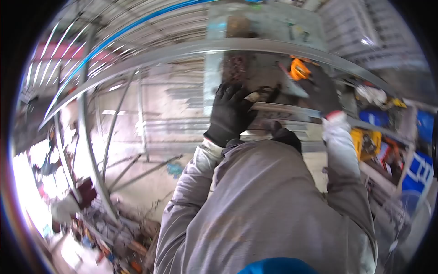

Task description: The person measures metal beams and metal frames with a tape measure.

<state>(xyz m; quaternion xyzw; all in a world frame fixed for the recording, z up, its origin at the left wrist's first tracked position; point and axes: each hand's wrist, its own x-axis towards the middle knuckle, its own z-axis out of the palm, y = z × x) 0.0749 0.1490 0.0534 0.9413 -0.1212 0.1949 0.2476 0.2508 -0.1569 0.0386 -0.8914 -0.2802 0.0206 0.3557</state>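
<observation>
My left hand [231, 110], in a black glove, lies with its fingers apart near the end of a short metal bar [283, 108]. Whether it presses on anything beneath is hidden. Off to the right, my right hand [322, 90], also in a black glove, is closed around what looks like an orange tape measure [299, 69]. Beyond both hands a long metal profile [237, 44] runs across the view. Below it, a rusty brown surface [236, 68] and dark blurred tools [270, 93] lie between the hands.
A grey-green metal plate [273, 27] lies at the back. Metal rods and uprights [83, 105] stand left, with a blue hose [150, 17] above. Bins, including a yellow one [365, 142], fill the right side. Scrap [114, 244] covers the floor at lower left.
</observation>
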